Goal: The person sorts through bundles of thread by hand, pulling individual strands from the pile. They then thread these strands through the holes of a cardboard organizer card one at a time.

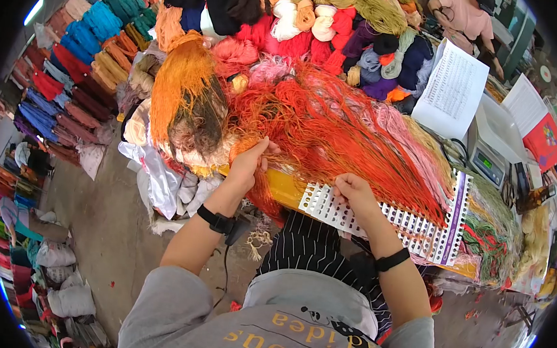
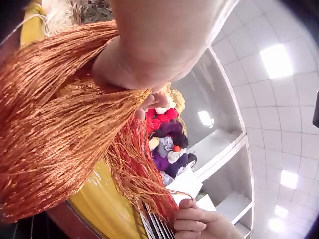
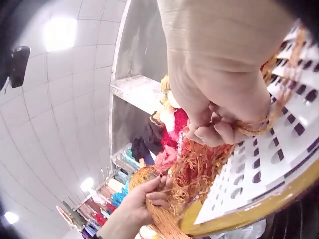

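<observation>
My left hand (image 1: 247,166) grips a thick hank of shiny orange thread (image 2: 60,144); its long end hangs over the table edge below the hand. In the right wrist view, my right hand (image 3: 224,99) pinches a few orange strands (image 3: 256,128) between thumb and curled fingers. That hand is close over a white card punched with rows of holes (image 1: 327,206). Orange-red threads (image 1: 357,140) spread behind both hands, and many reach the card's right part. A purple-edged strip (image 1: 458,214) stands at the card's right end.
The card lies along a yellow table edge (image 1: 284,187). Colored yarn skeins (image 1: 300,22) are heaped at the back, with a golden-orange bundle (image 1: 182,79) to the left. Printed sheets (image 1: 453,89) and a digital scale (image 1: 486,164) are at the right. A cable (image 1: 225,266) hangs below my left wrist.
</observation>
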A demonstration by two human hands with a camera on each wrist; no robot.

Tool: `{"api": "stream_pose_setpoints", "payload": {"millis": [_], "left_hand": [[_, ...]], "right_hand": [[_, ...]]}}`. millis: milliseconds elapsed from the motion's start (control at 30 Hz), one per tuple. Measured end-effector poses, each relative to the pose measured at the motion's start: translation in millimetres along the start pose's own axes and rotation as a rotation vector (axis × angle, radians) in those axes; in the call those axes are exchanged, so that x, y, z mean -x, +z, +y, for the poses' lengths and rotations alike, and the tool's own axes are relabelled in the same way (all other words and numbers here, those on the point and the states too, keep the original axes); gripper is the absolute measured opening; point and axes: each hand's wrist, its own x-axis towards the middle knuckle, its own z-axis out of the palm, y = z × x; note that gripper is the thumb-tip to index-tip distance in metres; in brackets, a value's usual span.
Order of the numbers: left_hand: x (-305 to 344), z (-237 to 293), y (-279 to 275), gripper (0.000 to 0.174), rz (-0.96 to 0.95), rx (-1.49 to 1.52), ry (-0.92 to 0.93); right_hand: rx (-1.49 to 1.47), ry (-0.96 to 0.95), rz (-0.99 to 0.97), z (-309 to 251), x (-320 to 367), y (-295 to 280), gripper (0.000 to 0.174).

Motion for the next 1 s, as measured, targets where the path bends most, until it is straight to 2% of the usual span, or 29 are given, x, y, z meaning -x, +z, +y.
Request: {"api": "stream_pose_setpoints", "payload": {"millis": [67,167,200,267,400,467,500,567,633,667,733,767,833,967,1000], "left_hand": [[-1.2,-1.5,-5.1,0.028,-0.023,0.101,-0.081],[-6.1,-0.2,-15.4,0.025,-0.012,0.234,-0.110],[-6.1,1.5,-16.2,0.025,-0.010,0.237,-0.112],[-6.1,7.7,-16.4,0.027,0.097,0.454,-0.108],[-9.6,4.9,-23.4,0.027,0.119,0.600,-0.045],[-7.1,1.4,-26.7,0.025,-0.083,0.493,-0.013],[-3.0,3.3,-22.7,0.025,-0.081,0.494,-0.014],[5.4,4.7,-7.0,0.019,-0.124,-0.073,0.022],[7.0,-6.2,7.6,0.018,-0.110,-0.137,-0.007],[0.6,-20.6,8.5,0.017,-0.148,-0.271,-0.024],[9.4,-12.2,22.2,0.016,-0.203,-0.485,-0.095],[4.9,-24.5,20.9,0.016,-0.204,-0.484,-0.095],[-9.3,-54.7,16.0,0.016,-0.302,-0.458,0.101],[-19.4,-73.9,12.2,0.016,-0.280,-0.583,0.073],[-22.4,-75.2,11.7,0.015,-0.250,-0.621,-0.026]], "right_hand": [[-0.033,-0.007,-0.013,-13.4,7.2,-1.4,0.014],[-0.112,-0.033,-0.034,-36.9,18.9,-5.0,0.014],[-0.177,-0.060,-0.040,-45.5,23.1,-7.7,0.014],[-0.278,-0.104,-0.036,-59.4,30.7,-12.9,0.014],[-0.382,-0.148,-0.045,-76.2,44.0,-23.6,0.015],[-0.383,-0.154,-0.053,-75.3,45.9,-27.2,0.014],[-0.385,-0.161,-0.059,-74.5,46.9,-27.8,0.014],[-0.369,-0.152,-0.055,-72.7,47.3,-27.3,0.014],[-0.353,-0.145,-0.053,-70.6,47.3,-25.0,0.014],[-0.347,-0.135,-0.036,-69.2,47.5,-22.1,0.013],[-0.338,-0.126,-0.018,-67.7,48.0,-18.2,0.013],[-0.318,-0.116,-0.020,-66.9,48.5,-17.1,0.013],[-0.296,-0.106,-0.019,-64.9,48.8,-16.3,0.013],[-0.288,-0.088,-0.043,-59.2,46.7,-13.0,0.013],[-0.280,-0.080,-0.040,-57.7,45.7,-11.9,0.014]]}}
